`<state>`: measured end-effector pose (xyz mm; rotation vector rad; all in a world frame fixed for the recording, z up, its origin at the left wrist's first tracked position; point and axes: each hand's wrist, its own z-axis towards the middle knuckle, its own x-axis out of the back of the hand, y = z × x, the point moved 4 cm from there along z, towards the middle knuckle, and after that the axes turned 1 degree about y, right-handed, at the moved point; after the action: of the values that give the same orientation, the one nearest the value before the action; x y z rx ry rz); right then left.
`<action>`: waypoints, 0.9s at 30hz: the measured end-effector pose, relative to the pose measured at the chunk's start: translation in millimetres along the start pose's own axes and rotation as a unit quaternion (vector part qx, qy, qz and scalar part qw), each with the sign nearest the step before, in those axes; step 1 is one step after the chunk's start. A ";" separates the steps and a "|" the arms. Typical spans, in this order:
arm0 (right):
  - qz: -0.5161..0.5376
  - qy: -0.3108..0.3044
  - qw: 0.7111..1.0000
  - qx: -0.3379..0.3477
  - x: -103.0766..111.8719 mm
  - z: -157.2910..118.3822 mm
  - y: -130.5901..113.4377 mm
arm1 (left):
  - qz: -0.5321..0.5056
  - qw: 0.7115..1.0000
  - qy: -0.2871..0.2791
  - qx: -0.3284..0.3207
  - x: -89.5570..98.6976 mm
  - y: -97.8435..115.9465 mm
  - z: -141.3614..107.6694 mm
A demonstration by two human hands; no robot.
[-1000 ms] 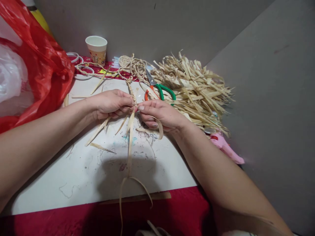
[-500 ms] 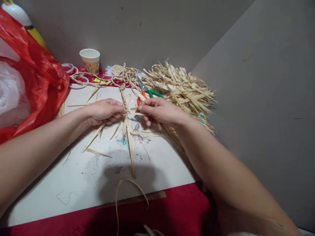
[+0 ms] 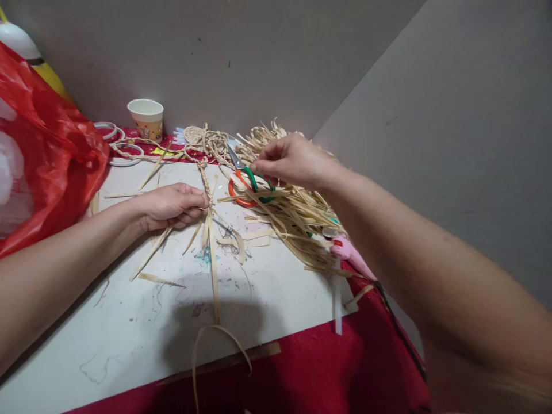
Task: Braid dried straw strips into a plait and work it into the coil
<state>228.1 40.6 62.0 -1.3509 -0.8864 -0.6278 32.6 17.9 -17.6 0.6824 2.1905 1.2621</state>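
My left hand (image 3: 176,206) is closed in a pinch on a thin braid (image 3: 206,179) of pale straw-like strips, at the point where the plaiting ends. From there a loose strip (image 3: 214,270) runs down the white board toward me, and another loose strip (image 3: 238,244) curls off to the right. My right hand (image 3: 293,161) is over the pile of dry strips (image 3: 297,215), fingers half bent and a little apart, with nothing visible in them. Right beside its thumb lie scissors (image 3: 244,184) with orange and green handles; whether the thumb touches them I cannot tell.
A paper cup (image 3: 146,121), white rings (image 3: 125,154) and coiled braid (image 3: 207,141) stand along the back. On the left bulges a red plastic bag (image 3: 64,132). A pink-handled tool (image 3: 351,256) lies at the right edge of the white board (image 3: 129,322). Grey walls close off the back and right.
My right hand has let go of the strip beside the braid and moved up and right to the scissors and pile. My left hand keeps its pinch. The view has shifted slightly.
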 end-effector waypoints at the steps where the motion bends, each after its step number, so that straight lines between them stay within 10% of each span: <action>1: -0.048 -0.016 0.999 -0.016 -5.5 -2.6 4.0 | -0.001 1.000 -0.002 0.000 0.4 -0.2 0.2; 9: -0.218 0.001 0.976 0.026 -37.7 -16.1 13.3 | -0.008 1.000 -0.006 0.006 0.7 0.3 -0.6; 16: 0.087 -0.033 0.995 -0.023 -19.4 -30.2 6.1 | -0.010 1.000 -0.022 0.000 2.1 -0.8 1.0; 21: 0.335 -0.131 0.926 -0.116 -45.3 -57.1 1.4 | -0.017 1.000 -0.024 -0.001 1.9 -0.6 0.7; 27: 0.481 -0.085 0.857 -0.162 -74.1 -58.4 1.8 | -0.020 1.000 -0.021 -0.003 1.9 0.7 0.3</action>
<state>199.6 -24.5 -0.2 -1.9457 -0.1392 0.1473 31.6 19.7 -17.4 0.6538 2.1558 1.2220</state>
